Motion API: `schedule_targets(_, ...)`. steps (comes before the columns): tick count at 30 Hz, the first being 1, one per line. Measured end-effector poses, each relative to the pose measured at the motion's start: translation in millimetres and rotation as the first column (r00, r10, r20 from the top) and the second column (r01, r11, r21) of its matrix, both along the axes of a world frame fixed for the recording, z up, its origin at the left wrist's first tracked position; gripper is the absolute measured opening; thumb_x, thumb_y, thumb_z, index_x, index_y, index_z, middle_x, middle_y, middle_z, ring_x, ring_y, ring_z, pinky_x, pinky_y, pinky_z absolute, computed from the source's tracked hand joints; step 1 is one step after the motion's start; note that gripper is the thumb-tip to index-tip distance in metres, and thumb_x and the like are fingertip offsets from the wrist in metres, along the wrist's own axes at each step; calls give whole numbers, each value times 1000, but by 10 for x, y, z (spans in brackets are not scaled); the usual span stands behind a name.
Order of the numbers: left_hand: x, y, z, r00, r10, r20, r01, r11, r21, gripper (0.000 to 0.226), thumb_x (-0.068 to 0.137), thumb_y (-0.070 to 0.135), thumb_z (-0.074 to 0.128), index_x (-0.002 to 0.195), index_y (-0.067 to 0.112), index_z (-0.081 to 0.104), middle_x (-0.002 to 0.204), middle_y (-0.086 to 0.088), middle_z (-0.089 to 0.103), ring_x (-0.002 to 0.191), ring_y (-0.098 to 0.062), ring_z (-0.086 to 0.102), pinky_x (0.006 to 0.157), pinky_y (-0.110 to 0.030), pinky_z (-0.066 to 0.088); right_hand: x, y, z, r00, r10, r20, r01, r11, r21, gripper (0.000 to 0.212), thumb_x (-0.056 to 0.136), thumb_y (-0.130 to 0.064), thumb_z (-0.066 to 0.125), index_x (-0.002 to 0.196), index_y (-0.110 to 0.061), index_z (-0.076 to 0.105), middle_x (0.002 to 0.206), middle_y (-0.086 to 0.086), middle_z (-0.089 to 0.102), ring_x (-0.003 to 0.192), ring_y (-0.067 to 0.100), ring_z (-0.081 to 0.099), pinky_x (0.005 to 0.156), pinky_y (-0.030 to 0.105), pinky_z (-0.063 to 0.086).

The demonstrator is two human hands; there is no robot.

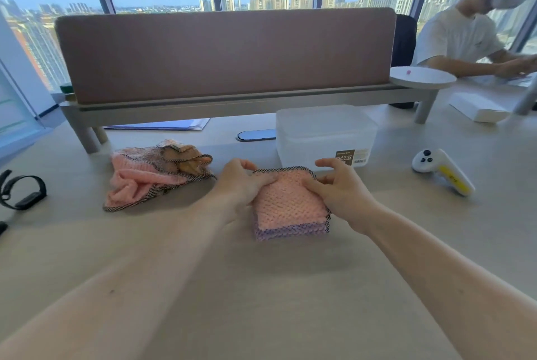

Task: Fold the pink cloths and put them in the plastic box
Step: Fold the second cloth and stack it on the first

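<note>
A folded pink cloth (289, 204) with dark stitched edging lies square on the table, its lower layers showing a purple tint at the near edge. My left hand (242, 185) presses on its left side and pinches the far left corner. My right hand (338, 188) rests on its right side, fingers curled over the far right edge. A heap of unfolded pink cloths (154, 175) sits to the left. The translucent plastic box (325, 136) stands just behind the folded cloth, with a label on its front.
A pink desk divider (223, 54) on a raised shelf runs across the back. A white handheld controller (441, 171) lies to the right, a black watch (21, 188) at the left edge. Another person (465, 37) sits at the far right.
</note>
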State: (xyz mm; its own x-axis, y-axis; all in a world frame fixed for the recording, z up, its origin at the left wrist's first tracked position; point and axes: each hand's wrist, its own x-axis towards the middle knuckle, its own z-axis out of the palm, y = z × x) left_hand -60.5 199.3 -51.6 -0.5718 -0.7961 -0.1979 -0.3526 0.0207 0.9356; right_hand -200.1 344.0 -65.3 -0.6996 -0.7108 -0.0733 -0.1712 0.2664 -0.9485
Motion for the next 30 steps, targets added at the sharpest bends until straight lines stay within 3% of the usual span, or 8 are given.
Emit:
schedule_targets(3, -110, 78, -151, 997, 46, 69, -28, 971, -237, 57, 81, 40, 83, 119, 17, 48, 96, 2, 59, 95, -19, 61, 91, -42, 53, -46, 7, -132, 982, -63, -179, 74, 996, 55, 57, 90, -32, 75, 139, -21, 49, 95, 0, 70, 95, 22, 69, 93, 45, 56)
schedule_targets(7, -139, 134, -248, 995, 62, 84, -16, 889, -458, 48, 86, 35, 79, 117, 19, 45, 86, 6, 59, 86, -16, 59, 77, -32, 42, -23, 11, -168, 938, -53, -343, 95, 990, 104, 56, 92, -32, 73, 141, -21, 47, 93, -5, 66, 104, 20, 62, 91, 30, 45)
schedule_targets(12, -83, 120, -277, 997, 54, 48, -19, 835, -550, 41, 90, 29, 75, 119, 17, 48, 104, 2, 64, 87, -13, 60, 75, -25, 38, 22, 0, -224, 917, -25, -397, 83, 988, 128, 54, 93, -30, 71, 141, -23, 46, 104, 2, 66, 100, 16, 57, 86, 27, 41)
schedule_targets(16, -67, 99, -258, 998, 58, 3, -48, 844, -535, 39, 90, 26, 76, 118, 17, 50, 105, 0, 65, 92, -17, 63, 75, -24, 41, 63, -23, -224, 905, -24, -426, 79, 991, 111, 52, 94, -29, 70, 140, -23, 47, 104, 3, 65, 96, 16, 55, 83, 26, 39)
schedule_targets(21, -18, 81, -397, 986, 31, 163, 70, 813, -579, 38, 94, 30, 69, 123, 14, 51, 122, -6, 56, 103, -21, 57, 87, -28, 42, 70, -21, -263, 890, -5, -455, 81, 986, 148, 51, 94, -29, 70, 139, -22, 47, 106, 5, 65, 96, 16, 56, 83, 27, 39)
schedule_targets(24, 47, 232, -404, 988, 14, 156, 107, 671, -734, 33, 99, 26, 57, 129, 14, 54, 135, -8, 50, 118, -26, 54, 100, -35, 41, 58, -10, -254, 852, -36, -523, 131, 981, 146, 50, 93, -33, 70, 137, -22, 49, 103, -2, 66, 96, 16, 59, 83, 32, 47)
schedule_targets(27, 76, 450, -473, 944, -78, 320, 312, 524, -793, 48, 105, 30, 40, 149, 12, 42, 162, -9, 32, 151, -28, 26, 121, -40, 21, 146, -19, -204, 721, -54, -691, 143, 987, 72, 45, 97, -36, 61, 138, -21, 50, 126, -6, 59, 123, 18, 52, 99, 36, 46)
schedule_targets(30, 53, 544, -606, 836, -106, 539, 501, 548, -670, 64, 105, 38, 23, 162, 12, 11, 171, -7, 4, 158, -26, -2, 128, -40, -1, 306, -67, -215, 619, 221, -754, -65, 971, 232, 62, 99, -52, 27, 151, -21, 42, 158, -6, 40, 149, 14, 29, 121, 35, 26)
